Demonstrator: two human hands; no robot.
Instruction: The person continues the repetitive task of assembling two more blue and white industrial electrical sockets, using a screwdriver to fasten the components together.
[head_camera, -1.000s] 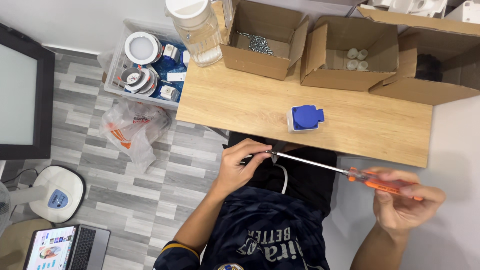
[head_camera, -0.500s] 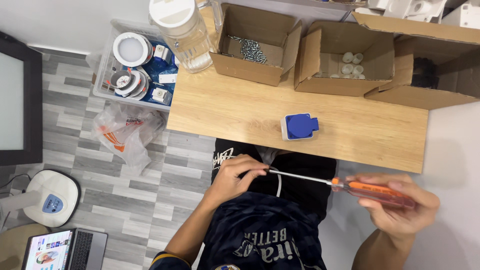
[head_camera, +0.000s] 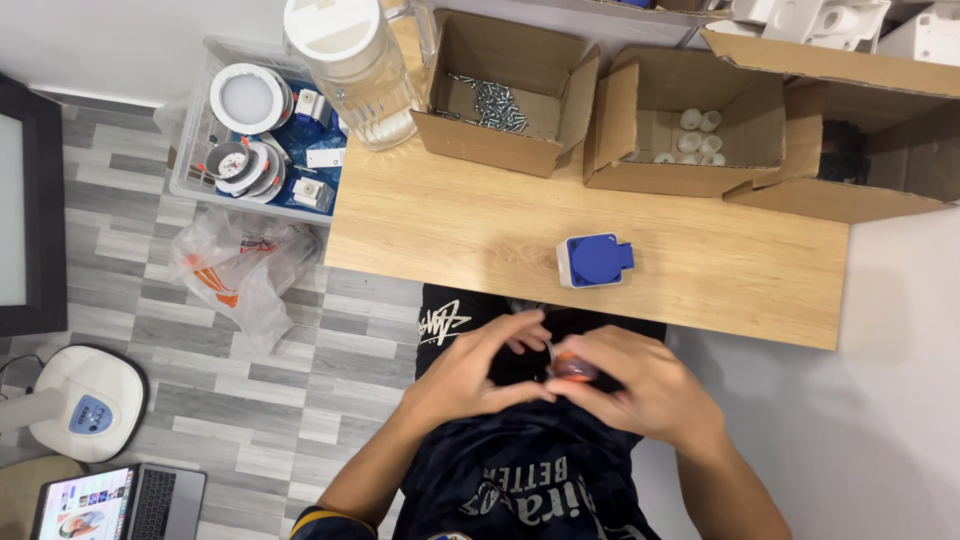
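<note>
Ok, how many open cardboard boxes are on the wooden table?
3, along the far edge: one with screws on the left, one with small white parts in the middle, one at the right end, its contents dark and unclear.

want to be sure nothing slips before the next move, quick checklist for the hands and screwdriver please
1. Right hand wrapped on the orange screwdriver handle: ok.
2. Left hand meeting the right over the lap: ok.
3. Screwdriver shaft and tip visible: not ok, hidden by the hands.
4. Screw seated on the tip: cannot tell.
5. Blue socket box flat on the wooden table, untouched: ok.
6. Cardboard box of screws open at the table's far edge: ok.
</note>
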